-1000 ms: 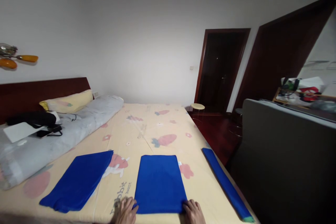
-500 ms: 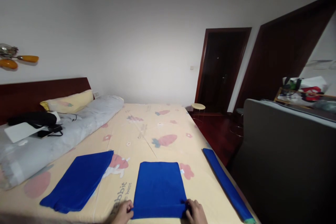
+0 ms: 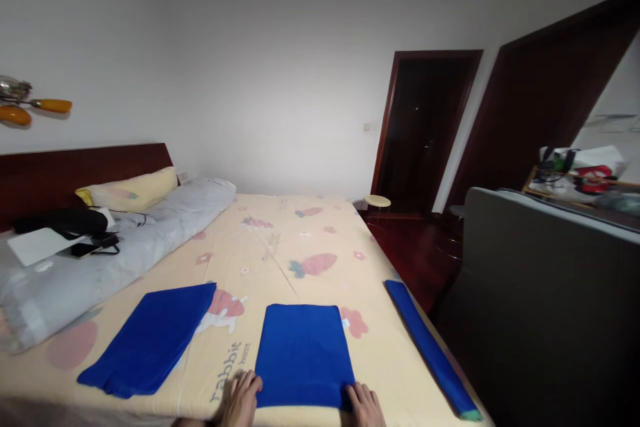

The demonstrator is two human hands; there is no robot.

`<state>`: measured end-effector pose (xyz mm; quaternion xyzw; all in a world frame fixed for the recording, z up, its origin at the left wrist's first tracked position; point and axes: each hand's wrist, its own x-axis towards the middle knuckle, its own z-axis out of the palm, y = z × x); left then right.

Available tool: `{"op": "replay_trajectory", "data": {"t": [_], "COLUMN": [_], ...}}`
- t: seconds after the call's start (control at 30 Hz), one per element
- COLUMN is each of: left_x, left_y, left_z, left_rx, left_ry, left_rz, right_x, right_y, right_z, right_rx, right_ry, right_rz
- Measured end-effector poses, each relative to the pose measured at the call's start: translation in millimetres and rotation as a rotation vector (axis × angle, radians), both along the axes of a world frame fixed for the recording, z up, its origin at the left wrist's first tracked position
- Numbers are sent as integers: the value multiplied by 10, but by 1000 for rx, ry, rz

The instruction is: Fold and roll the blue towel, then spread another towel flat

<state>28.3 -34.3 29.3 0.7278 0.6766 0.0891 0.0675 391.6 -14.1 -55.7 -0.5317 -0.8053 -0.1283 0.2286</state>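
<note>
blue folded towel (image 3: 303, 355) flat on yellow bedsheet (image 3: 280, 240), between second towel (image 3: 150, 339) and rolled one (image 3: 430, 350); left hand (image 3: 241, 399) and right hand (image 3: 364, 405) resting open-fingered on near corners.

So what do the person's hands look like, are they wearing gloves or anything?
No gloves. Both the left hand and the right hand are bare, with no rings, watch or bracelet showing. Only the fingers and backs of the hands appear at the bottom edge of the picture; a bit of the left wrist shows with no sleeve on it. The right wrist is cut off.
</note>
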Motion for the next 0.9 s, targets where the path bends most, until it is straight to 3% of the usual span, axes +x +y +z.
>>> {"op": "replay_trajectory", "data": {"t": [0.17,0.33,0.47,0.57,0.73,0.9], "left_x": [156,790,1020,834,218,-134], "left_y": [20,66,101,76,-3,-57], "left_z": [-175,-433,-566,-587,-526,-499], "left_rx": [-13,-58,-87,-35,100,171], "left_ry": [12,4,4,4,-13,21], "left_rz": [-21,-230,-174,-153,-115,-210], "right_x": [-347,-1039,-1188,-957,-425,-63], "right_y": [-87,-54,-18,-36,-84,-85], "right_z": [-106,-88,-32,11,73,75], "right_rx": [53,40,-27,-109,-160,-143], "right_ry": [52,131,182,149,78,71], "right_rz": [-201,10,26,64,9,44]}}
